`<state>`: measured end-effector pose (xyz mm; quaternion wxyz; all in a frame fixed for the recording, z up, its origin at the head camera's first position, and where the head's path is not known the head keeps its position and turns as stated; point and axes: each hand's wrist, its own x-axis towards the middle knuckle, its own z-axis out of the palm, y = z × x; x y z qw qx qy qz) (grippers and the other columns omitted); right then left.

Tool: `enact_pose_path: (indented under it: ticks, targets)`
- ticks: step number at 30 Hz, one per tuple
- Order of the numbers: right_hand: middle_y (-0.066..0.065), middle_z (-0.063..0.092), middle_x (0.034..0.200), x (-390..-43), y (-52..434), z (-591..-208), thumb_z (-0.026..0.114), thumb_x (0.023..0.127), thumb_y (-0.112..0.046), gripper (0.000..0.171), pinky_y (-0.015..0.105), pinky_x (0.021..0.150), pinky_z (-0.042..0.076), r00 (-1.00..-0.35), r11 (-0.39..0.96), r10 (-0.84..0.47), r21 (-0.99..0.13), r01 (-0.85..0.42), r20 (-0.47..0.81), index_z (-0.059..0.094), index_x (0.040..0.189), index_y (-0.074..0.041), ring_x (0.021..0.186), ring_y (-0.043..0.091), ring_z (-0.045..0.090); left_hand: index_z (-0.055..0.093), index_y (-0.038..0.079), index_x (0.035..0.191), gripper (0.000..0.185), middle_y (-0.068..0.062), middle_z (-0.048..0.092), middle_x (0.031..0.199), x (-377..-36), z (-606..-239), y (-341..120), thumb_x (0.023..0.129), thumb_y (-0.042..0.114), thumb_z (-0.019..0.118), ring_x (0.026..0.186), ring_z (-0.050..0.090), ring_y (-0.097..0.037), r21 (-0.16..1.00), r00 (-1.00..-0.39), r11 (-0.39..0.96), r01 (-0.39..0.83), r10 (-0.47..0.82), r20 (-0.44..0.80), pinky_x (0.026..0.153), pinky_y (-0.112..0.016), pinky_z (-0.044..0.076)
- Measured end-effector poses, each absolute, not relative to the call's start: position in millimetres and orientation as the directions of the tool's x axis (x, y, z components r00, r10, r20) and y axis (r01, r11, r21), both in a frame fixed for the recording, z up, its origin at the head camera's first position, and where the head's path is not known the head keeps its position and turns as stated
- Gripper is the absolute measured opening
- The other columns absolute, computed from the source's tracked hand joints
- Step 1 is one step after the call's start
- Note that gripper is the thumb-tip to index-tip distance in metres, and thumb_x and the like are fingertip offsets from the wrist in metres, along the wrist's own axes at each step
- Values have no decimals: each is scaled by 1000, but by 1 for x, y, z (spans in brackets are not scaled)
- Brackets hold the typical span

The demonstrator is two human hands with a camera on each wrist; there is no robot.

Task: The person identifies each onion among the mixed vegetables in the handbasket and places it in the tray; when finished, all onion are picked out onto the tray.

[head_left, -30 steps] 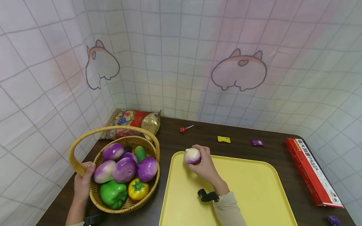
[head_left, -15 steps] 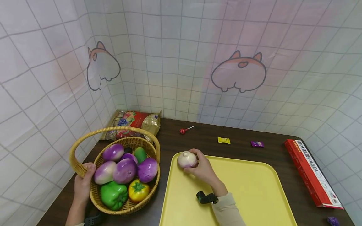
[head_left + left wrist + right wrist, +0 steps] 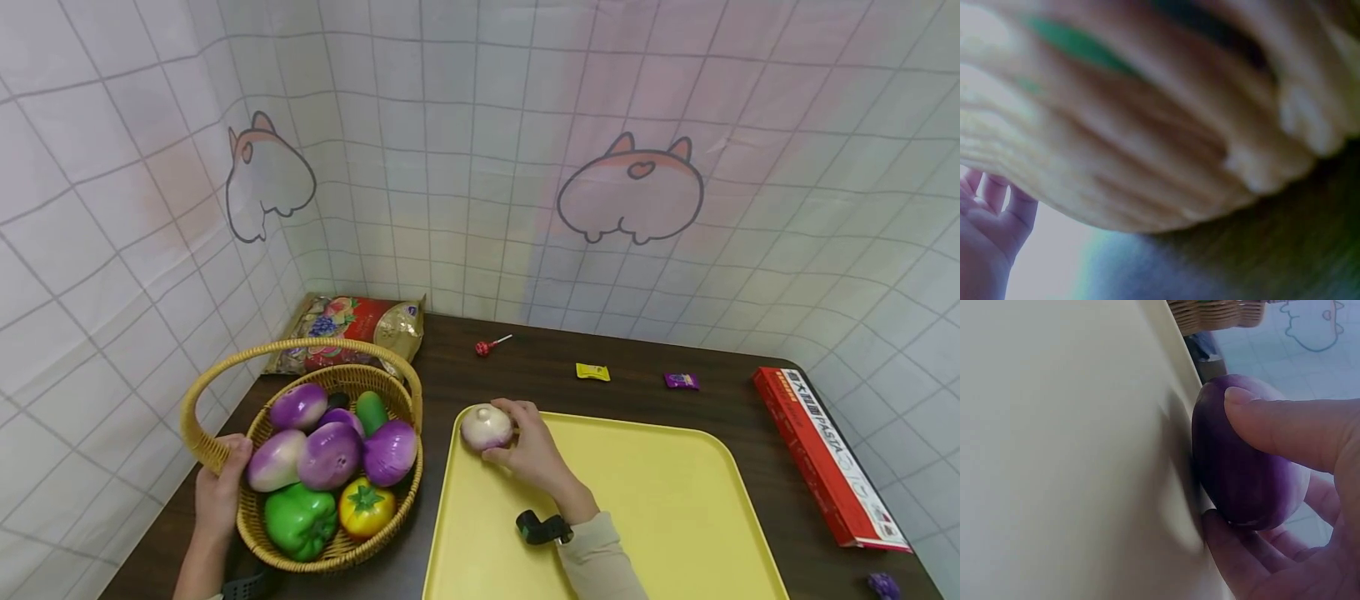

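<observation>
A purple-and-white toy onion (image 3: 487, 428) is at the far left corner of the yellow tray (image 3: 622, 492), its pale, nubbed top facing up. My right hand (image 3: 534, 450) holds it from the right. In the right wrist view the thumb presses one side of the onion (image 3: 1241, 462) and the fingers curl round the other, close to the tray surface. My left hand (image 3: 219, 483) grips the left foot of the wicker basket's handle (image 3: 198, 417). The basket (image 3: 258, 542) holds several purple vegetables, a green bell pepper (image 3: 302, 521), a yellow tomato (image 3: 367, 508) and a green cucumber-like piece (image 3: 371, 412).
A red and gold snack bag (image 3: 352, 325) lies behind the basket. Beyond the tray are a lollipop (image 3: 483, 347), a yellow sweet (image 3: 592, 372) and a purple sweet (image 3: 681, 382). A red pasta box (image 3: 825, 458) lies at the right, with a small purple item (image 3: 885, 585) nearer me.
My right hand has moved left and slightly down with the onion, into the tray's corner, and the onion's nubbed top has turned upward. My left hand keeps its hold on the basket handle.
</observation>
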<state>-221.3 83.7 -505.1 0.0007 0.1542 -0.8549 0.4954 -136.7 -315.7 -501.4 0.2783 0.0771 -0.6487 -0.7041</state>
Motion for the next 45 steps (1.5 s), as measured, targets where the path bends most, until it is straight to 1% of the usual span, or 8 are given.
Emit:
enact_pose_path:
  ticks: [7, 14, 21, 29, 34, 39, 43, 45]
  targets:
    - [15, 48, 126, -222, 83, -505, 87, 71, -6, 71, 45, 93, 48, -939, 456, -292, -837, -303, 181, 52, 133, -6, 111, 29, 54, 52, 7, 83, 15, -1, 57, 86, -136, -501, -315, 97, 4, 54, 78, 49, -11, 954, -827, -3, 301, -499, 259, 74, -18, 40]
    - [14, 51, 127, -221, 84, -505, 86, 70, -3, 71, 45, 93, 49, -936, 441, -291, -841, -315, 199, 53, 132, -6, 112, 30, 55, 51, 7, 82, 17, 4, 56, 82, -137, -501, -315, 96, -2, 51, 76, 48, -11, 959, -831, 9, 283, -497, 250, 72, -18, 39]
    - [12, 53, 129, -222, 83, -505, 85, 71, 0, 70, 42, 93, 50, -931, 450, -299, -830, -329, 207, 51, 133, -5, 114, 27, 55, 52, 8, 83, 15, 2, 57, 85, -137, -502, -315, 97, 0, 53, 77, 49, -11, 957, -826, -1, 289, -506, 249, 73, -18, 40]
    - [11, 47, 138, -221, 92, -495, 84, 76, -10, 72, 48, 95, 47, -944, 415, -268, -861, -293, 192, 49, 138, -8, 116, 34, 53, 50, 7, 82, 16, 3, 56, 83, -137, -501, -315, 97, -1, 52, 75, 48, -11, 954, -832, -11, 300, -492, 256, 72, -18, 40]
    - [6, 54, 133, -220, 90, -484, 79, 82, -10, 52, 49, 98, 45, -925, 344, -169, -859, -379, 340, 58, 129, -13, 118, 32, 51, 49, 7, 81, 18, 4, 55, 79, -137, -499, -315, 97, -2, 50, 72, 47, -11, 954, -836, -13, 300, -485, 256, 68, -18, 40]
    - [15, 63, 116, -206, 71, -461, 73, 83, 4, 32, 52, 92, 47, -848, 224, -69, -820, -526, 525, 66, 113, -3, 107, 28, 58, 50, 7, 82, 17, 3, 56, 82, -135, -499, -315, 97, -1, 51, 74, 48, -11, 956, -834, -16, 292, -494, 246, 70, -18, 40]
    - [23, 63, 109, -186, 50, -441, 68, 82, 11, 26, 55, 86, 50, -812, 144, -118, -799, -584, 572, 65, 107, 4, 99, 28, 59, 52, 8, 82, 15, 0, 57, 86, -136, -500, -316, 97, 3, 53, 79, 50, -11, 958, -829, -9, 286, -504, 243, 74, -18, 41]
    - [23, 63, 109, -181, 40, -444, 68, 82, 12, 27, 53, 84, 51, -799, 123, -158, -791, -599, 580, 65, 108, 3, 100, 26, 60, 53, 8, 83, 15, -1, 57, 87, -137, -501, -316, 97, 5, 54, 81, 51, -11, 959, -828, -9, 285, -506, 241, 76, -18, 41]
